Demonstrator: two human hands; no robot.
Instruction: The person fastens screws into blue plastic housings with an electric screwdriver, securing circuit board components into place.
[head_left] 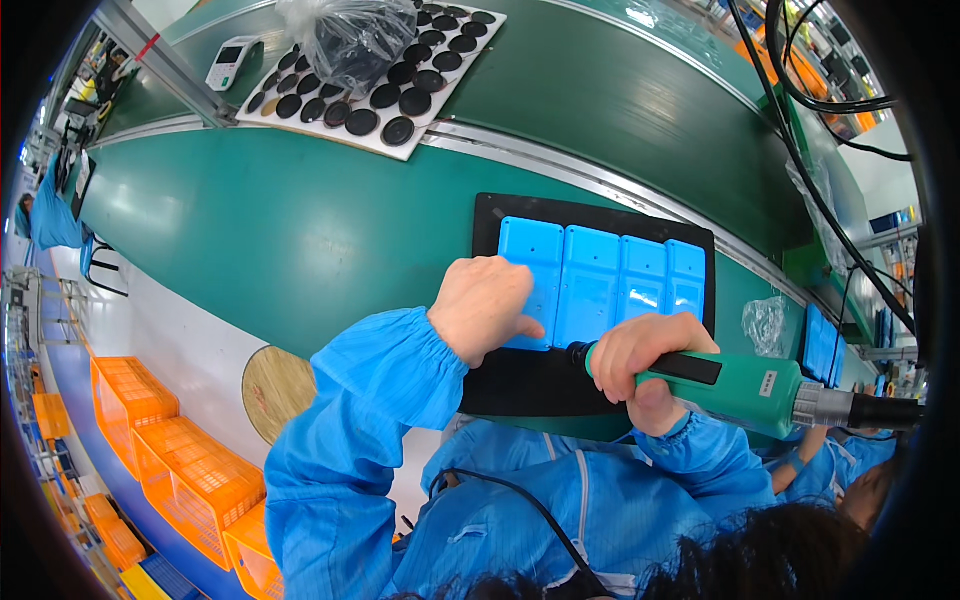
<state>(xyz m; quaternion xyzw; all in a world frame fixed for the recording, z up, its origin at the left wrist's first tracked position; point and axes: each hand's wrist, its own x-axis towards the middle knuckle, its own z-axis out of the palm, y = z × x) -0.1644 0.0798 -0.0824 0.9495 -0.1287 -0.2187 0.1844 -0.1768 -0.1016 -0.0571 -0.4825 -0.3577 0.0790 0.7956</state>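
Observation:
Several light-blue rectangular plastic panels (pixel 590 270) lie side by side on a black mat (pixel 520 385), with small dark holes near their edges. My right hand (pixel 645 360) is wrapped around a green electric screwdriver (pixel 745 385), held nearly level over the near edge of the panels. Its black nose points left, toward the lower end of the leftmost panels, and its tip is hard to make out. Over the leftmost panel rests my left hand (pixel 485 305), fingers curled under and thumb toward the screwdriver. Whatever those fingers hold, if anything, is hidden.
Beyond a metal rail, a white board (pixel 400 148) carries several round black discs and a clear plastic bag (pixel 355 40). Crumpled film (pixel 765 325) lies right of the mat. Orange crates (pixel 195 470) stand at lower left. Black cables (pixel 800 150) hang at right, near another person's arm (pixel 800 455).

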